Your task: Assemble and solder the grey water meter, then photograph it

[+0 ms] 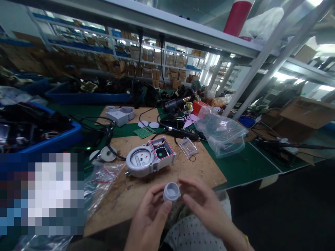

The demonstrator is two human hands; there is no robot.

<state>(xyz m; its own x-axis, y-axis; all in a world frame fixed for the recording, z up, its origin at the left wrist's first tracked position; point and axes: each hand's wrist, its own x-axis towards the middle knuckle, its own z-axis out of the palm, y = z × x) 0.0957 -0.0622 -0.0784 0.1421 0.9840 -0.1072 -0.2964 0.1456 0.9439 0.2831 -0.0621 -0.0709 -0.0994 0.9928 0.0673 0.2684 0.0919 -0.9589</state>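
Observation:
A small grey round cup-shaped part (171, 191), hollow side up, is held between the thumb and fingers of my left hand (154, 212). Close to its right side is my right hand (202, 202), fingers curved and apart; some fingertips are hidden, so I cannot tell whether one touches the part. Beyond both hands, a grey meter housing (150, 169) lies on a brown board (125, 209). It has a round dial (141, 158) on the left and an uncovered square compartment with wires (162, 149) on the right. A clear plastic cover (187, 147) lies beside it.
A green circuit board (142, 132), a black handheld tool (181, 133) and a clear plastic bag (222, 134) lie beyond the meter. Another grey housing (120, 115) sits farther back. Blue bins (75, 130) stand at left; a shelf beam (157, 22) crosses overhead.

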